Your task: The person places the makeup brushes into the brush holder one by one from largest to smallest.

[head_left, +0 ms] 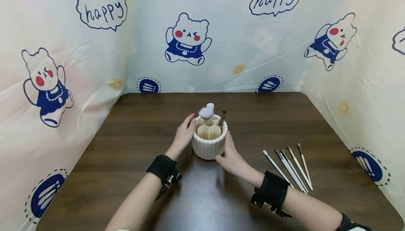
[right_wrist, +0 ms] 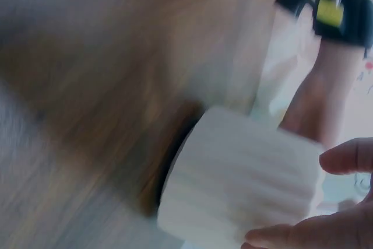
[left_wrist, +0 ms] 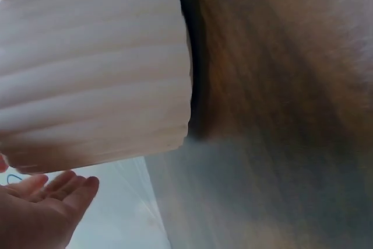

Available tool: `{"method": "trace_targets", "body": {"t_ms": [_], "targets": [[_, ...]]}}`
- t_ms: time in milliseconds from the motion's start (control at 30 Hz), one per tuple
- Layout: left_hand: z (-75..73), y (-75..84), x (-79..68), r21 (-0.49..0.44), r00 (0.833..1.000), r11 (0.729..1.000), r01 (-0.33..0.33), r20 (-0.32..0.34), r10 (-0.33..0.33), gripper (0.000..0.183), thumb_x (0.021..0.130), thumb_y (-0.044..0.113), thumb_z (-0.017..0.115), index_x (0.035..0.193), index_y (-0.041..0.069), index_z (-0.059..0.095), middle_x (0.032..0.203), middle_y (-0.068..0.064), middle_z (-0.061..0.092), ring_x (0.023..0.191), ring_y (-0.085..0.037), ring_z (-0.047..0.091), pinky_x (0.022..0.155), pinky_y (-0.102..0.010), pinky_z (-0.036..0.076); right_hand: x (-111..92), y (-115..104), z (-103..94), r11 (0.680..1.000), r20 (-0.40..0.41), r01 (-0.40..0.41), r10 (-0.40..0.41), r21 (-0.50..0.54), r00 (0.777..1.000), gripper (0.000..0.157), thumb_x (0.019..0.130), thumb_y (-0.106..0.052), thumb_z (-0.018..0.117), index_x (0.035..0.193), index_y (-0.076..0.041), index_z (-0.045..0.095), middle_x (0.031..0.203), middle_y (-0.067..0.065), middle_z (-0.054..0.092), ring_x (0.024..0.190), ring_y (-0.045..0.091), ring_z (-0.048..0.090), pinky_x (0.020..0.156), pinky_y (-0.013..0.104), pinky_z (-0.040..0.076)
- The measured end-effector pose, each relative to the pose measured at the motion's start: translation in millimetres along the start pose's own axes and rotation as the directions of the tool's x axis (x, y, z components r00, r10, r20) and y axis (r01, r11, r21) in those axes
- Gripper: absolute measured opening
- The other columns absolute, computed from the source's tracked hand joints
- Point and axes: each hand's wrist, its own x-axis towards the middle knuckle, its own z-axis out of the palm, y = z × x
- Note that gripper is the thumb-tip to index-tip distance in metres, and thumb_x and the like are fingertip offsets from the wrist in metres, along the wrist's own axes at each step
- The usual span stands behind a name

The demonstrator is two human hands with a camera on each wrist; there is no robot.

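A cream ribbed brush holder (head_left: 209,148) stands at the middle of the table, divided inside into petal-shaped compartments. A fluffy white-headed makeup brush (head_left: 205,113), a white-ended item (head_left: 210,107) and a dark-handled one (head_left: 222,117) stand up in it. My left hand (head_left: 184,132) is at its left side near the rim; in the left wrist view the fingers (left_wrist: 81,193) are fairly straight beside the ribbed wall. On the right side rests my right hand (head_left: 232,157), thumb toward the front of the wall, fingers spread. In the right wrist view its fingers (right_wrist: 344,158) reach past the rim.
Several slim makeup brushes (head_left: 292,169) lie fanned out on the dark wooden table (head_left: 142,125), right of the right hand. A printed curtain (head_left: 227,48) with bears hangs round the back and sides. Both wrists wear black straps (head_left: 162,169).
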Motion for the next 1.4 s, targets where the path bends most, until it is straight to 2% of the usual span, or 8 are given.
{"method": "trace_targets", "body": {"t_ms": [200,367,533,833,1133,1267,1400], "targets": [[2.0,2.7,9.5,0.041,0.999,0.999,-0.026,-0.027,0.027,0.049,0.104,0.035,0.033,0.146,0.012,0.040,0.150,-0.012,0.042,0.139,-0.031,0.038,0.115,-0.048,0.030,-11,-6,9.6,1.000,0.031,-0.013,0.012,0.029,0.999,0.092,0.084,-0.005,0.051,0.149,0.005,-0.015,0.156,0.028,-0.017,0.147,0.038,-0.007,0.118,0.054,0.015],[6.3,1.5,10.5,0.023,1.000,1.000,-0.009,-0.018,0.010,0.047,0.104,0.034,0.033,0.144,0.011,0.044,0.146,-0.014,0.046,0.137,-0.031,0.042,0.114,-0.048,0.032,-13,-6,12.0,0.999,0.045,-0.020,0.018,0.036,0.999,0.092,0.085,-0.004,0.050,0.148,0.005,-0.016,0.156,0.028,-0.016,0.147,0.038,-0.006,0.118,0.053,0.016],[5.7,0.1,7.3,0.010,0.999,1.000,0.010,-0.032,-0.009,0.046,0.104,0.034,0.035,0.141,0.012,0.048,0.143,-0.014,0.050,0.135,-0.030,0.045,0.112,-0.047,0.035,-9,-6,11.0,0.999,0.040,-0.012,0.010,0.048,0.999,0.093,0.084,-0.003,0.050,0.147,0.008,-0.017,0.155,0.029,-0.018,0.147,0.039,-0.007,0.118,0.054,0.015],[1.3,-1.8,-0.3,0.004,0.996,1.000,-0.003,-0.084,0.003,0.043,0.100,0.032,0.044,0.136,0.011,0.055,0.138,-0.012,0.056,0.129,-0.026,0.052,0.104,-0.043,0.044,4,-3,5.7,0.999,-0.022,0.003,-0.002,0.035,1.000,0.094,0.081,-0.002,0.051,0.146,0.012,-0.016,0.155,0.031,-0.015,0.147,0.039,-0.004,0.119,0.053,0.012],[0.6,-0.7,-7.3,-0.003,0.990,1.000,0.001,-0.139,-0.001,0.041,0.096,0.028,0.050,0.131,0.007,0.059,0.130,-0.013,0.062,0.121,-0.026,0.058,0.100,-0.042,0.048,11,0,-1.5,1.000,-0.031,0.006,-0.005,0.022,0.999,0.093,0.082,-0.002,0.051,0.146,0.011,-0.015,0.155,0.031,-0.014,0.147,0.039,-0.003,0.119,0.053,0.011],[-0.1,1.4,-4.2,-0.005,0.994,1.000,-0.019,-0.109,0.018,0.044,0.098,0.028,0.048,0.136,0.006,0.053,0.135,-0.014,0.058,0.124,-0.027,0.055,0.103,-0.042,0.045,10,-3,-3.9,1.000,-0.035,0.011,-0.010,0.023,0.999,0.093,0.081,-0.003,0.051,0.146,0.013,-0.014,0.155,0.032,-0.013,0.147,0.041,-0.002,0.119,0.054,0.011],[-0.7,1.9,-0.7,-0.027,0.998,0.999,-0.018,-0.055,0.017,0.048,0.102,0.033,0.040,0.145,0.011,0.042,0.146,-0.012,0.047,0.135,-0.027,0.045,0.110,-0.044,0.038,5,-6,0.0,0.999,-0.030,0.006,-0.005,0.038,1.000,0.093,0.080,-0.003,0.050,0.146,0.012,-0.014,0.155,0.031,-0.013,0.147,0.040,-0.004,0.119,0.053,0.009]]}}
